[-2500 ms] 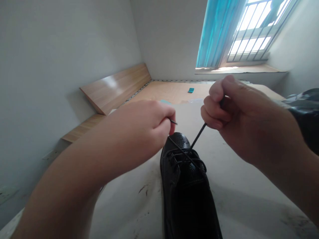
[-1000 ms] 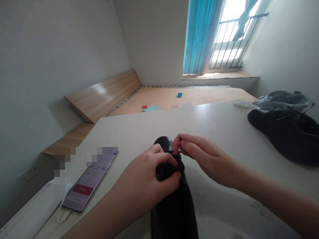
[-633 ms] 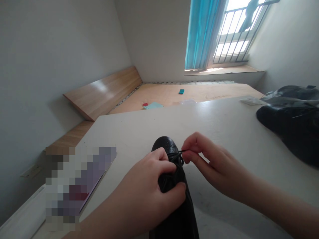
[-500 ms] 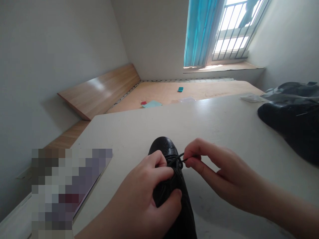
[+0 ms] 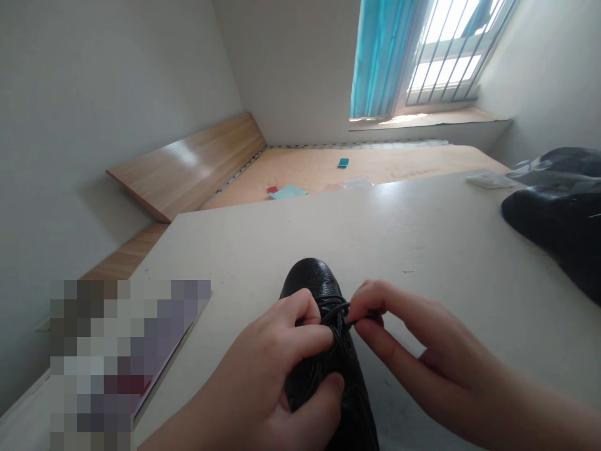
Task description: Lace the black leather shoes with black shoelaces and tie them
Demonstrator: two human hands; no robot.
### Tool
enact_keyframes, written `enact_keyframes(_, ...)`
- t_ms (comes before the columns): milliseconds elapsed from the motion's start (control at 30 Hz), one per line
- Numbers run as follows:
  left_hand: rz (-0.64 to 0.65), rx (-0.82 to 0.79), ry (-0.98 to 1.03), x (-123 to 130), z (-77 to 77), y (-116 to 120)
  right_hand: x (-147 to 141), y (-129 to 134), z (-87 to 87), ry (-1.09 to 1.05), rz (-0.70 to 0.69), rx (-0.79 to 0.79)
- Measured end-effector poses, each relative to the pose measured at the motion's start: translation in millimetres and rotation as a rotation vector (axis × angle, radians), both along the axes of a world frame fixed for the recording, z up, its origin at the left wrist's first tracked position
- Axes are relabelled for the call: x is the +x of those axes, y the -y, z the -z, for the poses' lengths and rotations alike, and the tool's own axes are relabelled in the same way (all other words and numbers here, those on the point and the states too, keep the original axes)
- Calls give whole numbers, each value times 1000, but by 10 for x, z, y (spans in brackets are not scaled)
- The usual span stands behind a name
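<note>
The white counter (image 5: pixel 235 250) bears a black shoe (image 5: pixel 312 275) at its near middle and a second shoe (image 5: pixel 554 219) at the right. A clear packet (image 5: pixel 489 180) lies near the latter; pixelation hides the left part.

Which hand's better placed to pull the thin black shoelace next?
Probably the right hand: it pinches the thin black shoelace beside the glossy black shoe, while the left hand lies over the shoe's top.

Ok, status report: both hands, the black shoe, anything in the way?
Left hand on the black shoe, hiding part of it. Right hand pinching the black lace at its side. Second black shoe far right, clear of both hands.
</note>
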State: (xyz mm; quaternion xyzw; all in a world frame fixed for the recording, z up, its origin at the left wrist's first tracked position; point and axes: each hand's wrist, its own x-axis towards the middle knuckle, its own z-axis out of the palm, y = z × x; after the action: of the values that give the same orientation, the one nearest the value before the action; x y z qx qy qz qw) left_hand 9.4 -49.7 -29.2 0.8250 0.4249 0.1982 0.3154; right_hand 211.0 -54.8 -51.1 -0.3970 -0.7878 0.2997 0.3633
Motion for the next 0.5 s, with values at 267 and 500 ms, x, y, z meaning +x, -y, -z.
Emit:
enact_keyframes(267,50,-49,0,-33,-15,-37,5,-46,51,-139,56,-112)
enact_keyframes(500,24,-29,20,-52,6,2,-3,-54,40,-186,107,-106)
